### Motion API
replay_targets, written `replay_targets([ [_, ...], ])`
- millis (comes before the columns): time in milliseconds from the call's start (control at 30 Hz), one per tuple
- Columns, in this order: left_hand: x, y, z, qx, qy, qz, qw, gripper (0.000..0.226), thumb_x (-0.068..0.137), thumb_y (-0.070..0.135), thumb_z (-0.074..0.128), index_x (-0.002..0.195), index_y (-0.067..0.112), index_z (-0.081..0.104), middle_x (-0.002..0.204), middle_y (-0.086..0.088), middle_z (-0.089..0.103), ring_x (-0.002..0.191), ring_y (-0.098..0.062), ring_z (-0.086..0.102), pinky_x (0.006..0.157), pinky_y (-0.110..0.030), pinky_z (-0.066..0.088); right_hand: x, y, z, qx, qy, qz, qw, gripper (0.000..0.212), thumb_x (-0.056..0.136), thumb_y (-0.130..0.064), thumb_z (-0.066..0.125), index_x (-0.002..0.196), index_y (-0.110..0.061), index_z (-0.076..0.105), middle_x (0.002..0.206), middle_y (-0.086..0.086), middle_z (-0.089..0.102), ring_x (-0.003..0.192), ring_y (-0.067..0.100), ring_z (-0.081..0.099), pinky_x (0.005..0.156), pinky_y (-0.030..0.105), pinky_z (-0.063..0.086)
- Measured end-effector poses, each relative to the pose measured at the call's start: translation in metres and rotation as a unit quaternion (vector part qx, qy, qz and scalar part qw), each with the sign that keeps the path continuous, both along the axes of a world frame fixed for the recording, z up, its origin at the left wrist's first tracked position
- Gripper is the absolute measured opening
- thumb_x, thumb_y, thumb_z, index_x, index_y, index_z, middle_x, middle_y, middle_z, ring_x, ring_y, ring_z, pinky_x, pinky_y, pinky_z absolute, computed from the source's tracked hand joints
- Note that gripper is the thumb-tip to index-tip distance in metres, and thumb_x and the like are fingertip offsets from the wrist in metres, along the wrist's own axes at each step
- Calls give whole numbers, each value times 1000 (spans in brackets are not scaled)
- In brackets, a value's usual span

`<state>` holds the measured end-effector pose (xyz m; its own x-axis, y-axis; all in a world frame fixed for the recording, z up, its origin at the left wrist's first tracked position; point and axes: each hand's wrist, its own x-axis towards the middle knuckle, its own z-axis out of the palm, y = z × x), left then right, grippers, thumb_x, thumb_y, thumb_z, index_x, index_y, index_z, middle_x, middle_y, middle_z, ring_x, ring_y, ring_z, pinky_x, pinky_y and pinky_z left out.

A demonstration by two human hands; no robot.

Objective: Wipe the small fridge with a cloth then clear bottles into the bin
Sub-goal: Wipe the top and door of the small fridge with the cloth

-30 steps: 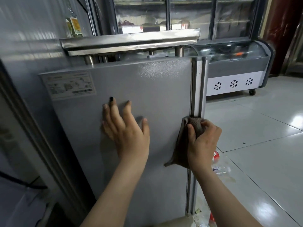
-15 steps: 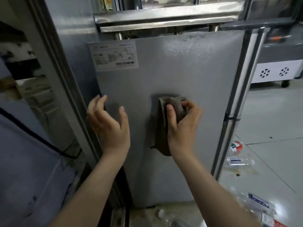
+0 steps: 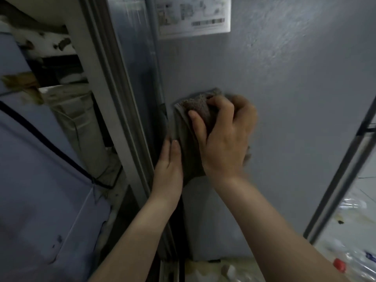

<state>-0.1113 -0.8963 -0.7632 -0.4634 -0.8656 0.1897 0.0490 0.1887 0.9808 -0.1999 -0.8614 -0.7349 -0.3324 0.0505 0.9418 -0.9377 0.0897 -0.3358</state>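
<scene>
Grey frame beside fridge; plastic bottles on floor.

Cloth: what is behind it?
The grey panel of the small fridge; the right hand presses the cloth against it. The patch directly beneath is covered.

Pale tiled floor, dim light

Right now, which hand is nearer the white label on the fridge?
Right. The right hand, gripping the cloth, is below the label; the left hand lies lower, by the left edge of the fridge.
</scene>
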Motion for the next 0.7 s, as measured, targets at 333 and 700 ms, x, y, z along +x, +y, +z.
replay_targets([
  [333,-4,-18,-30,98,79,-119,985,72,62,75,40,120,35,56,112,15,66,104,3,60,81,-15,48,-13,-10,-69,45,122,-113,985,35,90,-51,51,105,-20,44,108,7,37,87,27,44,69,40,33],
  [700,5,-8,-40,6,68,-114,991,66,83,64,34,143,42,21,144,20,37,130,3,34,109,-26,28,-21,2,-94,111,238,-95,960,33,82,-45,63,99,-22,46,107,7,38,89,26,41,69,39,32],
])
